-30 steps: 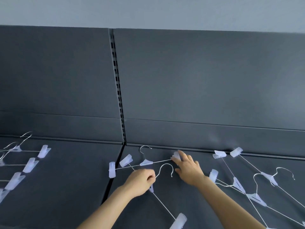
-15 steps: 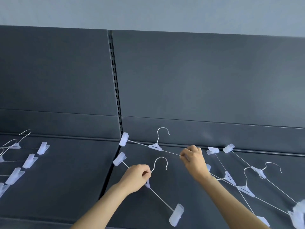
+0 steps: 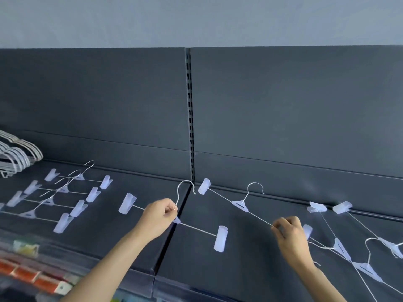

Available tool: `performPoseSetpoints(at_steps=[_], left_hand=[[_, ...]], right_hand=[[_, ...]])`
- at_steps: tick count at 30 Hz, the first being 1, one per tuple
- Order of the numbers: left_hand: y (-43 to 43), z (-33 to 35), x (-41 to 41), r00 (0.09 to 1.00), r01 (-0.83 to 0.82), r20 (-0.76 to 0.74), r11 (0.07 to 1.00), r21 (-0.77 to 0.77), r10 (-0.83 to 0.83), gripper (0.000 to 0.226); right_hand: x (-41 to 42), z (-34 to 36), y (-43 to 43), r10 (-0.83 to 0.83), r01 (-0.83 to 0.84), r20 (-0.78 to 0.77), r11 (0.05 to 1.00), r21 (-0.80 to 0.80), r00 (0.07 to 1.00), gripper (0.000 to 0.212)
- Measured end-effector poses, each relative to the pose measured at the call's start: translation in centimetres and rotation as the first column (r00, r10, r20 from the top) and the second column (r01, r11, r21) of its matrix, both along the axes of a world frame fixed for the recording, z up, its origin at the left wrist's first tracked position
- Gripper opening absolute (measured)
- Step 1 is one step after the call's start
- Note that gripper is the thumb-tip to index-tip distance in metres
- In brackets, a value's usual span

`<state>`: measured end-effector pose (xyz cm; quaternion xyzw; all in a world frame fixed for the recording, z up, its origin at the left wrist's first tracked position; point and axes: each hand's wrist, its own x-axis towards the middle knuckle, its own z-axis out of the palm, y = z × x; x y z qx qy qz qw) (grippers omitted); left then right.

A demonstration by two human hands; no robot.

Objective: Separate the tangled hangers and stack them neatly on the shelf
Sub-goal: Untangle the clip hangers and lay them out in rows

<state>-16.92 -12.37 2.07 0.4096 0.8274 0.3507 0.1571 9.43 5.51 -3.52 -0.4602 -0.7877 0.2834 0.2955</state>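
Observation:
My left hand [image 3: 157, 219] is shut on the neck of a wire clip hanger [image 3: 220, 238], held just over the seam of the dark shelf [image 3: 122, 243]; its hook stands upright and its pale clips hang at both ends. My right hand [image 3: 289, 237] pinches the right end of a second clip hanger [image 3: 239, 205], whose bar slopes up to a clip by the shelf's back edge. A tangle of hangers [image 3: 362, 253] lies to the right of that hand. At the left, several hangers lie in a neat overlapping row [image 3: 63, 192].
A bundle of white hangers [image 3: 15, 158] sits at the far left against the back panel. A slotted upright [image 3: 189, 118] divides the back panels. Below the shelf's front edge, a lower shelf holds blurred red and white packages [image 3: 30, 273].
Both hands have moved left with their hangers. The two hangers are now apart, and the left one is held level over the seam. The view has swung left, showing more of the sorted row.

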Motion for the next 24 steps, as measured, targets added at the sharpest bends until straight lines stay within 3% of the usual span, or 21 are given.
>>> performPoseSetpoints(at_steps=[4,7,10,13,16,19,21,24], left_hand=[[-3.1,0.0,-4.0,0.968,-0.245,-0.04,0.967,0.067,0.248,0.024],[-4.9,-0.3,-7.1,0.911,-0.413,0.051,0.903,0.119,0.41,0.018],[-5.2,0.3,-9.3,0.852,-0.512,0.225,0.843,0.168,0.473,0.019],[-4.9,0.9,-10.9,0.823,-0.545,0.299,0.82,0.176,0.483,0.017],[-4.7,0.0,-12.9,0.777,-0.618,0.314,0.758,0.21,0.546,0.03],[-5.3,-1.6,-14.5,0.706,-0.708,0.227,0.671,0.22,0.671,0.043],[-5.3,-2.3,-15.2,0.766,-0.643,0.123,0.75,0.154,0.631,0.043],[-4.5,-2.1,-15.8,0.899,-0.434,-0.07,0.9,-0.022,0.432,0.039]], right_hand=[[-1.7,0.0,-1.4,-0.015,0.013,-0.071,1.0,-0.028,0.997,0.019],[-3.8,0.9,-2.2,-0.007,0.004,-0.114,1.0,-0.024,0.993,0.014],[-6.4,1.6,-2.9,0.028,-0.033,-0.149,0.999,-0.033,0.989,0.019],[-9.0,1.8,-3.7,0.071,-0.077,-0.156,0.996,-0.035,0.985,0.029],[-11.4,1.9,-4.3,0.108,-0.116,-0.169,0.992,-0.042,0.98,0.028],[-13.2,1.7,-4.7,0.117,-0.128,-0.176,0.99,-0.055,0.977,0.03],[-14.1,1.5,-4.8,0.114,-0.126,-0.184,0.99,-0.055,0.976,0.034],[-15.1,1.1,-4.9,0.12,-0.133,-0.177,0.989,-0.063,0.977,0.036]])
